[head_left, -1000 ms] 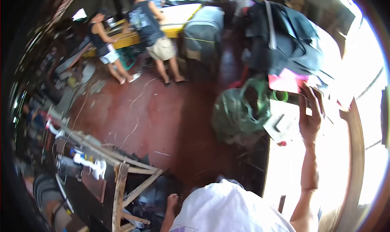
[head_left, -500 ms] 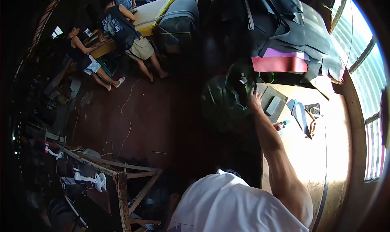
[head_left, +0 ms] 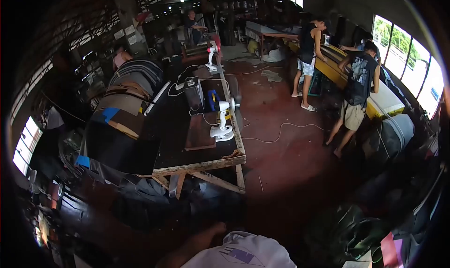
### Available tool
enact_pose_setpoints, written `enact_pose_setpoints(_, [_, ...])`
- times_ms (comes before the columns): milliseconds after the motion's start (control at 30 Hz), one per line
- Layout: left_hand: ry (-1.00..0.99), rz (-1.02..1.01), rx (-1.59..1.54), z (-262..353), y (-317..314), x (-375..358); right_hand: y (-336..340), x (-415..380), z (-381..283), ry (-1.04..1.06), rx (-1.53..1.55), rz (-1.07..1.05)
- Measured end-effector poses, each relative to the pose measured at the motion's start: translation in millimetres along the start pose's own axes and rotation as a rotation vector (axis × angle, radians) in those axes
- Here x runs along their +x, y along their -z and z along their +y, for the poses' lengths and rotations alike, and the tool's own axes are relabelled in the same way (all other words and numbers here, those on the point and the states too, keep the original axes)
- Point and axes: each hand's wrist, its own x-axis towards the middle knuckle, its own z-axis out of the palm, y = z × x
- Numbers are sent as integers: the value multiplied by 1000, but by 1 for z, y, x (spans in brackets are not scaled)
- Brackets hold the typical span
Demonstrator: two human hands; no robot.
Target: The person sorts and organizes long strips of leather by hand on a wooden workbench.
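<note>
A bare forearm comes up in shadow on the left of my white shirt. At its end, close to the shirt's edge, my left hand is dim and small, and its fingers cannot be made out. My right hand is out of the picture. Ahead of me stands a dark-topped worktable with a worn wooden edge. White clamp-on fans sit along its right side, beside a box-shaped device.
Rolled and stacked sheets lie left of the worktable. A cord crosses the red floor. One person and others work at a yellow-edged stack on the right. Dark green sheeting and pink material are at lower right.
The view has swung left, from the bright bench to the worktable and room. My right hand, earlier reaching over the bench beside a dark plate, has left the picture.
</note>
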Motion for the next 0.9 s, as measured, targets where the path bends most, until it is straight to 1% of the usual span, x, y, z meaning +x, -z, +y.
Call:
enact_pose_setpoints(67, [33,-32,77,-20,4,5,-20,-30,-38,103,-165,1])
enact_pose_setpoints(133, [54,-55,109,-31,14,16,-50,-79,-69,187,-282,-75])
enact_pose_setpoints(200, [59,-82,122,-56,38,27,-77,-133,-97,250,-375,-173])
enact_pose_setpoints(300, [-34,-99,163,-59,85,36,-111,-202,-132,341,-446,-314])
enact_pose_setpoints(333, [-86,-101,234,-61,97,45,-119,-221,-142,375,-464,-355])
enact_pose_setpoints(400, [-186,-110,369,-69,111,60,-128,-256,-159,449,-481,-423])
enact_pose_setpoints(433, [-220,-64,331,-73,117,64,-131,-272,-166,484,-484,-448])
enact_pose_setpoints(500, [-284,18,245,-81,119,64,-132,-300,-178,565,-490,-489])
enact_pose_setpoints(600, [-244,-31,207,-84,118,52,-124,-333,-189,741,-463,-526])
enact_pose_setpoints(733, [-342,-42,221,-114,99,23,-102,-374,-184,1072,-328,-531])
enact_pose_setpoints(800, [-372,-21,197,-145,90,11,-89,-398,-178,1230,-257,-521])
enact_pose_setpoints(833, [-322,-40,201,-154,101,-1,-83,-411,-174,1249,-252,-535])
enact_pose_setpoints(867, [-271,-66,206,-166,112,-17,-78,-431,-172,1224,-266,-598])
enact_pose_setpoints(900, [-220,-98,217,-181,120,-35,-72,-448,-170,1137,-322,-690])
